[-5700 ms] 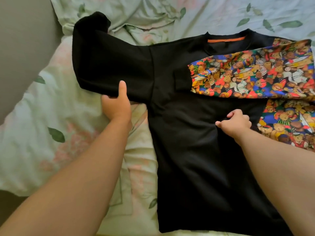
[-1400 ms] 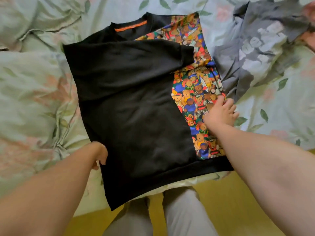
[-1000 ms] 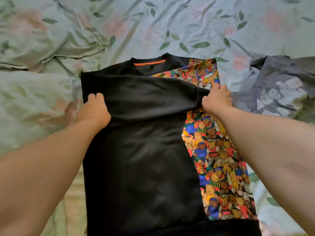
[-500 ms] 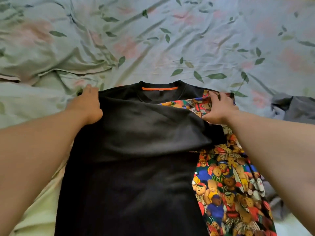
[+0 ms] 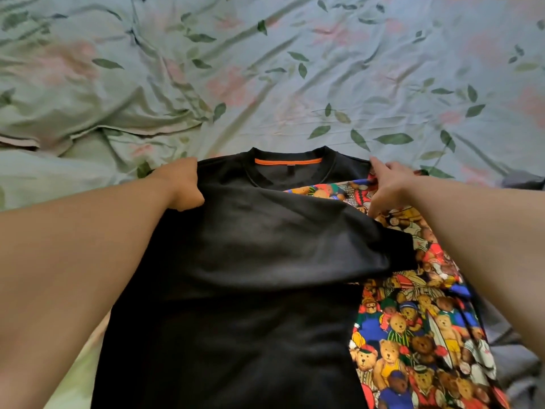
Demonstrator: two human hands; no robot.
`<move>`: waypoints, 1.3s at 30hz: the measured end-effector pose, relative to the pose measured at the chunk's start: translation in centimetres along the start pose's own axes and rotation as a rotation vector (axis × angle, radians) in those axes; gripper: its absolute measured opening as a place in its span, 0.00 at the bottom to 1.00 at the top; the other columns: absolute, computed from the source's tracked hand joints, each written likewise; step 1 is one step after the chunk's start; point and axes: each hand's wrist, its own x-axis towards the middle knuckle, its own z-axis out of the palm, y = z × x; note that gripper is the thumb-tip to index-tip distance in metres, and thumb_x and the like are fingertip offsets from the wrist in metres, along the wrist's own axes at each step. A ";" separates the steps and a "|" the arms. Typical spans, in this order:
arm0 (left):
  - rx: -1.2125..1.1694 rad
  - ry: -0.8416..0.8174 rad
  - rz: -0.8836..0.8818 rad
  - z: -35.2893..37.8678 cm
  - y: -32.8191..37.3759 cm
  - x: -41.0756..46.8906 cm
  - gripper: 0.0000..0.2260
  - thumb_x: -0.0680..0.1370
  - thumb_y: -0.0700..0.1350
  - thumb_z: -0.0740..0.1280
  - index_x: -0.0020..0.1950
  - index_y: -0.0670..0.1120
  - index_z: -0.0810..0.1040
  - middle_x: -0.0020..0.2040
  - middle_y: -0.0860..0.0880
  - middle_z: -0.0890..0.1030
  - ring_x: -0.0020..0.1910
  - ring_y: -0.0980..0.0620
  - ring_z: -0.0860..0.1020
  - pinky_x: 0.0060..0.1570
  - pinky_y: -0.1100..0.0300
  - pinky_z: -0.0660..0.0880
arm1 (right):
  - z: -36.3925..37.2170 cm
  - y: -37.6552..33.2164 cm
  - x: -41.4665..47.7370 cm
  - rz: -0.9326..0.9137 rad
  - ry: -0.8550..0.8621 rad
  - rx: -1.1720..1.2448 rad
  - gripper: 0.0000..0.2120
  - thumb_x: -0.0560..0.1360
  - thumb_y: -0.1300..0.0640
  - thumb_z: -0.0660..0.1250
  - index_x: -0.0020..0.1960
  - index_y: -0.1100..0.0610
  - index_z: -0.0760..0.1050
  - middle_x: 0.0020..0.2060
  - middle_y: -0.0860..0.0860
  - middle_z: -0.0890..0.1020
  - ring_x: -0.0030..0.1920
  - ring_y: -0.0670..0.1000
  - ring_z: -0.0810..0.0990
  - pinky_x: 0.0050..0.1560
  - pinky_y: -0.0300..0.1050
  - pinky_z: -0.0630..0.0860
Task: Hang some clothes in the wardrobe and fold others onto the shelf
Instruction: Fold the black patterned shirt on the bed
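Head view: left hand (image 5: 180,184) clamped on shoulder of black shirt (image 5: 250,320), right hand (image 5: 390,188) pressing straight fingers (image 5: 392,172) on its bear-print side, atop flowered bed sheet (image 5: 295,84).

I'm looking down into a bedroom in someone's home. A bed (image 5: 383,69) fills nearly the whole frame. It is covered in a rumpled pale green sheet (image 5: 88,107) printed with leaves and pink flowers, bunched into folds at the upper left. A black shirt (image 5: 236,290) with a teddy-bear print side lies spread at lower centre. A grey garment (image 5: 520,183) shows at the right edge.
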 end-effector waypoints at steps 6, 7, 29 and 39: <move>0.311 0.043 0.002 -0.6 1.1 0.6 0.16 0.70 0.43 0.70 0.54 0.48 0.69 0.51 0.47 0.72 0.51 0.44 0.76 0.43 0.53 0.73 | -1.3 -0.9 -0.6 0.048 0.125 -0.077 0.36 0.65 0.47 0.76 0.68 0.55 0.67 0.65 0.58 0.65 0.69 0.60 0.63 0.66 0.61 0.67; 0.409 0.086 0.012 -0.7 1.4 0.4 0.13 0.70 0.45 0.70 0.52 0.48 0.72 0.50 0.47 0.74 0.51 0.44 0.77 0.42 0.53 0.71 | -1.4 -1.0 -0.7 0.040 0.158 -0.133 0.31 0.67 0.47 0.74 0.65 0.55 0.69 0.64 0.56 0.67 0.69 0.59 0.64 0.68 0.64 0.63; 0.493 0.200 0.449 -0.8 -1.0 -12.1 0.04 0.76 0.52 0.61 0.47 0.53 0.69 0.44 0.53 0.79 0.41 0.47 0.79 0.33 0.56 0.67 | -1.9 1.3 -13.1 -0.373 0.235 -0.396 0.04 0.74 0.55 0.65 0.43 0.50 0.70 0.32 0.47 0.69 0.36 0.55 0.72 0.35 0.44 0.68; 0.449 0.205 0.740 2.7 -4.1 -29.7 0.15 0.66 0.43 0.74 0.50 0.44 0.77 0.35 0.48 0.78 0.29 0.42 0.78 0.23 0.60 0.63 | 1.5 5.9 -29.8 -0.444 0.118 -0.522 0.06 0.72 0.56 0.65 0.46 0.53 0.68 0.29 0.47 0.66 0.32 0.55 0.68 0.33 0.46 0.63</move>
